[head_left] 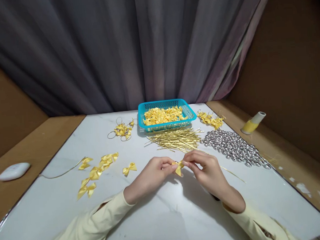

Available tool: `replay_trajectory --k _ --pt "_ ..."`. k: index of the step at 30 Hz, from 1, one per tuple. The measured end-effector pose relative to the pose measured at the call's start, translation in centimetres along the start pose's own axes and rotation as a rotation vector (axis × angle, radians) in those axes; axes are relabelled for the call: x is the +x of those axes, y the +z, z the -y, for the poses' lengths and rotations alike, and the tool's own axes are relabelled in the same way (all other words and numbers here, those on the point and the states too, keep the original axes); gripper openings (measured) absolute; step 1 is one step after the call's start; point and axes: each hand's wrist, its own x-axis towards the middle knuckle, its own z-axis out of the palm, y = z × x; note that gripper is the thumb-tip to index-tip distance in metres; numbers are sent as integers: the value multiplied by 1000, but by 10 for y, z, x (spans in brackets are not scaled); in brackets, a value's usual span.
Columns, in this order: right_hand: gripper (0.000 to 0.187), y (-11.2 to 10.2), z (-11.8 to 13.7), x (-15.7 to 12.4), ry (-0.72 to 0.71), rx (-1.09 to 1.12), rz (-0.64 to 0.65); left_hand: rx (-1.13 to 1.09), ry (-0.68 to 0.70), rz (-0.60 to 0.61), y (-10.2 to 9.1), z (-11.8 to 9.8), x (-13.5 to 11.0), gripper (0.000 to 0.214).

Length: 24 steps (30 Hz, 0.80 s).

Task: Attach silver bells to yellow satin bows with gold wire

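Between my two hands, above the middle of the white table, is a small yellow satin ribbon bow (pixel 179 169). My left hand (pixel 158 171) pinches its left side with thumb and fingertips. The bow's right side is held in the fingers of my right hand (pixel 205 167). A thin gold strip (pixel 233 173) sticks out to the right beyond the right hand; whether it joins the bow is hidden. One loose yellow bow (pixel 129 169) lies left of my left hand, and a row of several more bows (pixel 96 171) lies farther left.
A blue basket (pixel 168 125) of yellow bows stands at the back. Before it lie gold twist ties (pixel 177 139), with silver beads (pixel 233 146) to the right. Bows with wire loops (pixel 123 130) and another bow pile (pixel 210 120) flank the basket. A white mouse (pixel 14 171) sits left.
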Motion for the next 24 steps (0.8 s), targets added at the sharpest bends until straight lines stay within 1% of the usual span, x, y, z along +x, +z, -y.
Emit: replay_trajectory --k 7,11,15,21,24 --pt "16 0 0 1 62 55 -15 -4 0 -5 -1 -3 -1 24" --pt "15 -1 -1 1 118 134 -22 17 28 1 -1 -5 -2 24" --pt "14 -1 -3 1 167 195 -44 -14 37 -9 -1 -5 -1 25" --pt "13 0 -3 0 193 237 -74 -28 35 -5 -2 -5 0 24" --pt "14 0 -3 0 220 278 -76 -4 24 -30 -1 -7 -1 25"
